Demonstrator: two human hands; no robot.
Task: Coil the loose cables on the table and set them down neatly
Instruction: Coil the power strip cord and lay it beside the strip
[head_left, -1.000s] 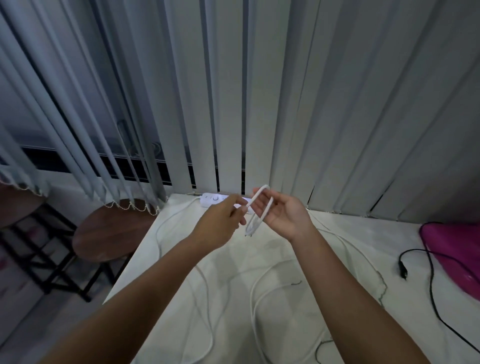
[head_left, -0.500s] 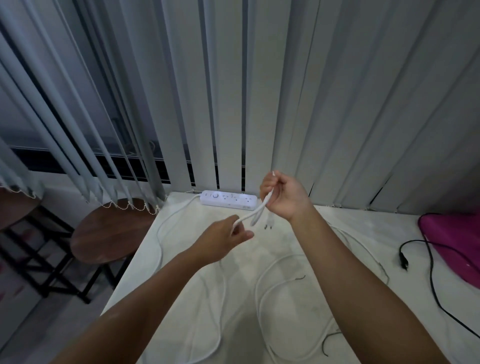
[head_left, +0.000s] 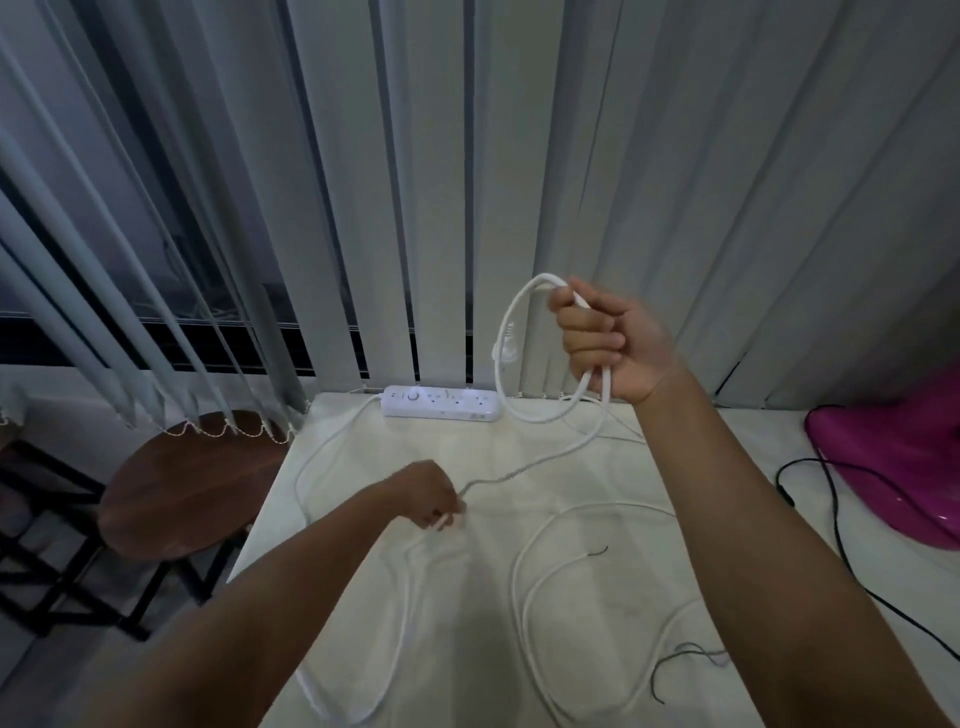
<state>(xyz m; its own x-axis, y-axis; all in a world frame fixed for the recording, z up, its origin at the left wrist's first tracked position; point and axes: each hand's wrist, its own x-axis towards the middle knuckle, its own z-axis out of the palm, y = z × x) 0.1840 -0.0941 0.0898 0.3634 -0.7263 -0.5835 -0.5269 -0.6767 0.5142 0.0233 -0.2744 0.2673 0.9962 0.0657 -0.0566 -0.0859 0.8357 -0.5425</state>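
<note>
A long white cable (head_left: 524, 561) sprawls in loose curves over the pale table (head_left: 483, 613). My right hand (head_left: 608, 348) is raised above the table's far side, closed around one loop of that cable, with the white plug (head_left: 503, 352) dangling from the loop. The cable runs down and left from the loop to my left hand (head_left: 428, 493), which pinches it low over the table. A thin black cable (head_left: 836, 535) lies at the right. Another thin dark wire (head_left: 680, 657) lies near my right forearm.
A white power strip (head_left: 441, 402) sits at the table's far edge against vertical blinds (head_left: 519, 182). A pink plastic object (head_left: 893, 462) rests at the right. A round wooden stool (head_left: 182, 483) stands left of the table's edge.
My right hand rose with a larger loop of white cable. My left hand slid down and left along the cable, away from the right hand, toward the table.
</note>
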